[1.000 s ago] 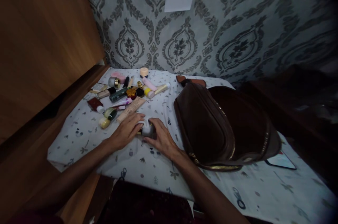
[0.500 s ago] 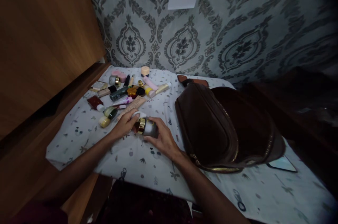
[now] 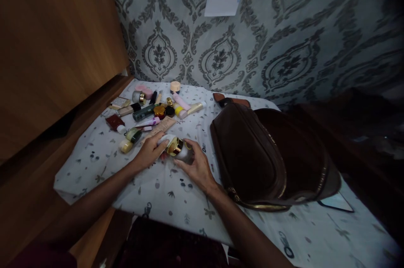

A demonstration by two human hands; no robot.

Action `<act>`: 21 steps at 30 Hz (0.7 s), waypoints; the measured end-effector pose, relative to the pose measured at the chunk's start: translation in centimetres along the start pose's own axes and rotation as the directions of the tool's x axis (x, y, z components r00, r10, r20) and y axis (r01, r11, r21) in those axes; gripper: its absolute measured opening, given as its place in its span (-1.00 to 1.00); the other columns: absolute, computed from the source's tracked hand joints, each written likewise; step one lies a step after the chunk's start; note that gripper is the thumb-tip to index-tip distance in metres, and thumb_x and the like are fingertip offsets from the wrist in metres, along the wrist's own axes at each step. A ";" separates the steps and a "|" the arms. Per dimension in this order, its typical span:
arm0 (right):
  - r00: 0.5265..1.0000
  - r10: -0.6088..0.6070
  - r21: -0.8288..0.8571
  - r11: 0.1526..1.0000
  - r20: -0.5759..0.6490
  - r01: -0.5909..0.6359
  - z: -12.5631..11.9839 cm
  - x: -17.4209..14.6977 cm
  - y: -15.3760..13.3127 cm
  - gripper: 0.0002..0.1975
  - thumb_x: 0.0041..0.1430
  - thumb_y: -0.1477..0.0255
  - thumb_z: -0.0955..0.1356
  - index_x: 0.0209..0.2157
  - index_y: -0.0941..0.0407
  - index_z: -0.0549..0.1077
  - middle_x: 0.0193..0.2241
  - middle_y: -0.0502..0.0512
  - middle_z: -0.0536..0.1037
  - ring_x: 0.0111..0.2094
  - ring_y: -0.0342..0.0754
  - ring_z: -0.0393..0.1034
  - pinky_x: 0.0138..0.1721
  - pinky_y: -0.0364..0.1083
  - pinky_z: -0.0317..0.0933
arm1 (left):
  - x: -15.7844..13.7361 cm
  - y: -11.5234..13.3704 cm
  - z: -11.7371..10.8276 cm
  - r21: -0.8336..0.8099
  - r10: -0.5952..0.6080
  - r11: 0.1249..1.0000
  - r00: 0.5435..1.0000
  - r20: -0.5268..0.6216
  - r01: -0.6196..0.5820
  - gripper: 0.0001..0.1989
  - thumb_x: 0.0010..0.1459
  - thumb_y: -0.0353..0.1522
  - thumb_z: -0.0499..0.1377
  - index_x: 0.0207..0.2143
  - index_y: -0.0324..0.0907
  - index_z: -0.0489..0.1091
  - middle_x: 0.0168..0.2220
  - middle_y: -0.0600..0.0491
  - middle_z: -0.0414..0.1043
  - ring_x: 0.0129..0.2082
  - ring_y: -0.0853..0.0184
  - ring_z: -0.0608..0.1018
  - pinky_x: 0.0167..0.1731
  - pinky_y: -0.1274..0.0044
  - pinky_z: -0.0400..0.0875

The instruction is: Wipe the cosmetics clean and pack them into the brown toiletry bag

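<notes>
In my right hand [image 3: 198, 165] is a frosted grey cosmetic jar [image 3: 186, 153] with a shiny gold collar, tipped on its side with its gold end toward my left hand. My left hand [image 3: 150, 150] pinches a small white wipe-like piece [image 3: 166, 137] close against that gold end; its exact kind is hard to make out. Something red shows under the jar, mostly hidden. Just beyond my left hand lies a beige tube [image 3: 163, 126]. A jar with a dark lid [image 3: 134, 134] and a small yellow container [image 3: 126, 146] sit left of it.
Several cosmetics lie at the back left, among them a dark green bottle [image 3: 143, 113], a red pouch [image 3: 114, 122] and a peach-lidded jar [image 3: 175, 87]. A large brown bag [image 3: 246, 150] stands at right, with a flat glassy device [image 3: 339, 201] partly beneath it. Wooden furniture [image 3: 57, 49] borders the left.
My right hand has turned the jar slightly, bringing its gold end more into view. The white piece has shifted with my left hand against that end. The view has tilted a little.
</notes>
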State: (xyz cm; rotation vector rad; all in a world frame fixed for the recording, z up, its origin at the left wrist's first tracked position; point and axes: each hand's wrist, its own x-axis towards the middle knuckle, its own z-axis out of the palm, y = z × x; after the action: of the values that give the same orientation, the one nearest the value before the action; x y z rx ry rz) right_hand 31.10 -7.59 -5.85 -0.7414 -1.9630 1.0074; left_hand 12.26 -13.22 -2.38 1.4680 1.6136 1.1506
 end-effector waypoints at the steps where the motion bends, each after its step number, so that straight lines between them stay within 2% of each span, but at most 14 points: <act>1: 1.000 0.000 0.002 1.000 -0.010 0.000 0.0 0.0 0.0 -0.38 -0.01 0.36 0.51 0.09 0.07 0.32 0.02 0.20 0.47 0.06 0.14 0.37 0.10 0.10 0.26 | -0.1 0.1 0.0 -0.010 -0.008 1.000 1.000 0.001 0.008 -0.72 0.23 -0.11 0.07 -0.31 -0.14 0.28 -0.56 0.15 0.35 -0.66 0.36 0.43 -0.67 0.53 0.34; 5: 0.999 0.003 -0.016 1.000 -0.036 -0.004 -0.1 0.0 0.0 -0.40 0.02 0.35 0.51 0.09 0.09 0.33 0.02 0.21 0.47 0.06 0.14 0.37 0.08 0.09 0.28 | -0.3 0.4 0.0 -0.043 0.000 0.999 1.000 0.016 0.001 -0.72 0.23 -0.12 0.08 -0.27 -0.15 0.27 -0.58 0.16 0.38 -0.67 0.35 0.45 -0.67 0.53 0.35; 9: 0.997 -0.037 -0.059 0.998 -0.061 0.034 -0.2 0.0 0.1 -0.41 0.04 0.34 0.49 0.10 0.09 0.33 0.00 0.21 0.47 0.05 0.14 0.37 0.07 0.10 0.30 | -0.6 0.6 0.0 -0.044 0.005 0.999 1.000 0.013 -0.004 -0.71 0.22 -0.12 0.09 -0.29 -0.17 0.28 -0.60 0.18 0.35 -0.69 0.38 0.41 -0.70 0.58 0.28; 15: 0.985 -0.168 -0.151 0.976 -0.043 0.160 -0.3 0.0 0.5 -0.43 0.09 0.33 0.47 0.13 0.08 0.33 -0.05 0.20 0.44 -0.01 0.13 0.38 0.03 0.09 0.32 | -0.7 0.2 0.1 0.030 0.074 0.997 0.996 -0.045 -0.072 -0.71 0.24 -0.16 0.10 -0.23 -0.22 0.38 -0.45 0.12 0.38 -0.58 0.41 0.43 -0.62 0.60 0.29; 21: 0.984 -0.176 -0.200 0.965 -0.011 0.170 -0.6 0.0 0.3 -0.42 0.08 0.38 0.46 0.15 0.04 0.32 -0.05 0.18 0.40 -0.01 0.14 0.37 0.03 0.09 0.33 | -0.8 0.3 0.2 0.038 0.161 0.986 0.987 -0.025 -0.160 -0.73 0.28 -0.20 0.09 -0.18 -0.22 0.41 -0.34 0.08 0.43 -0.52 0.42 0.45 -0.57 0.61 0.35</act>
State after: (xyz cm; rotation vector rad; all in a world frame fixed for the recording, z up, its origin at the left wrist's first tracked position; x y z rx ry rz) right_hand 31.65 -7.22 -5.88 -0.6736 -2.0833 0.7005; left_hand 12.66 -14.03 -2.20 1.6363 1.5656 1.2413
